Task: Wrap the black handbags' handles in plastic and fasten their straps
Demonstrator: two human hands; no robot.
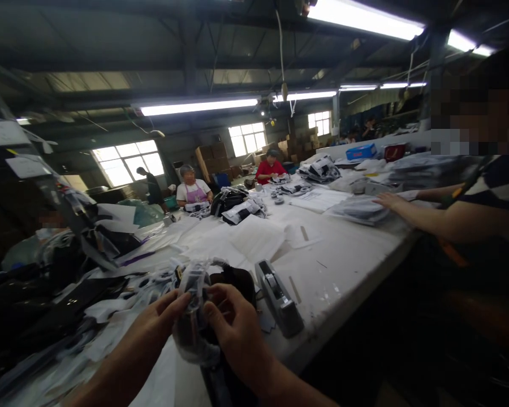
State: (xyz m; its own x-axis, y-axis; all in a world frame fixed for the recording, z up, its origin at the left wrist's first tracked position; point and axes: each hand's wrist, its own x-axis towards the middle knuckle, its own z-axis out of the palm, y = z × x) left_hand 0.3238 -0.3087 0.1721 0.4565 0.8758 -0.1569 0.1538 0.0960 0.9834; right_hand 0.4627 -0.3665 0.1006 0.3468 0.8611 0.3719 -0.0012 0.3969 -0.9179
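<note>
Adjusting a curved, dark item in clear plastic (pixel 194 342) seems the step: left hand (pixel 168 310) and right hand (pixel 234 321) pinch it, both nearly closed, over the white surface (pixel 360 243); next likely calls for steady grip.

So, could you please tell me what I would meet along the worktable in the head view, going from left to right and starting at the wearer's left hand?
Left hand → plastic-wrapped item → right hand → grey tape dispenser → far-right co-worker's hand.
</note>
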